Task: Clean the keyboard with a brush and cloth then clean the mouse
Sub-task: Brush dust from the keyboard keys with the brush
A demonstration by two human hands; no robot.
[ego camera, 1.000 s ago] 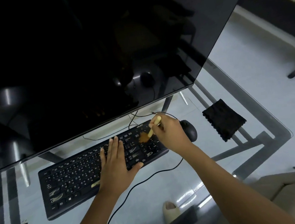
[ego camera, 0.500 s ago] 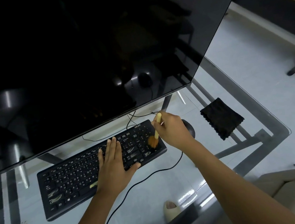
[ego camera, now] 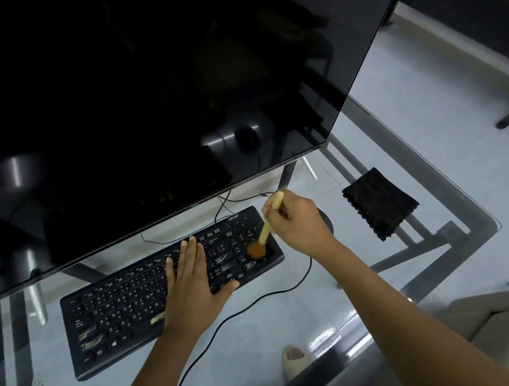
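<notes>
A black rectangular plastic keyboard (ego camera: 151, 297) lies slanted on the glass-topped desk (ego camera: 289, 319) below a large dark monitor screen (ego camera: 146, 94). The left hand (ego camera: 193, 286) lies flat and released, fingers spread across the keys right of the middle. At the keyboard's right end, the orange-brown bristles of a small brush with a pale yellow handle (ego camera: 265, 228) press on the number keys; the right hand (ego camera: 300, 224) has its grip clenched around that handle. Behind this hand the black mouse (ego camera: 326, 220) barely shows. Further right, apart, lies a folded black cloth (ego camera: 380, 203).
</notes>
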